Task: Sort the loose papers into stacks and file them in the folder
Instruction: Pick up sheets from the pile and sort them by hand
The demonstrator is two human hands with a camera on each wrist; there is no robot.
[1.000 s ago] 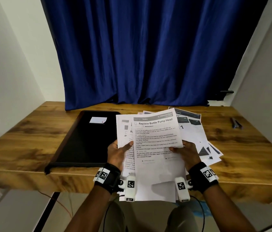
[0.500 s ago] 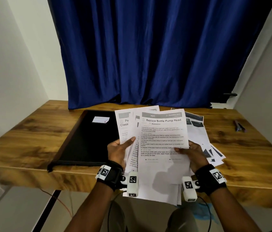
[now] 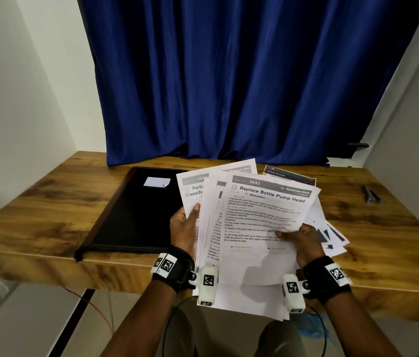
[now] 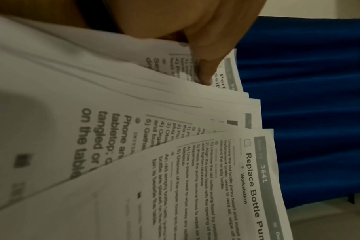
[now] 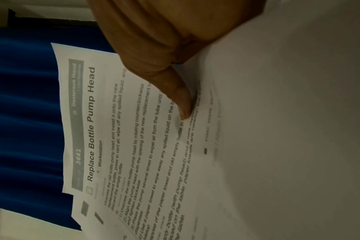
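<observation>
Both hands hold a fanned bundle of printed white sheets point(image 3: 252, 228) above the table's near edge. The top sheet point(image 3: 267, 202) is headed "Replace Bottle Pump Head". My left hand point(image 3: 185, 228) grips the bundle's left side, its thumb point(image 4: 206, 71) lying on a sheet behind the top one. My right hand point(image 3: 298, 238) pinches the top sheet's right edge, thumb point(image 5: 181, 100) pressed on the text. A closed black folder point(image 3: 131, 215) with a small white label point(image 3: 156, 182) lies flat on the table to the left.
More loose sheets point(image 3: 329, 235) with dark printed shapes lie on the wooden table point(image 3: 36, 207) behind and right of the bundle. A small dark clip-like object point(image 3: 370, 194) sits at the far right. A blue curtain point(image 3: 229, 73) hangs behind the table.
The bundle has fanned out wider to the left, showing more of the back sheets' headings. The top sheet has tilted clockwise in my right hand.
</observation>
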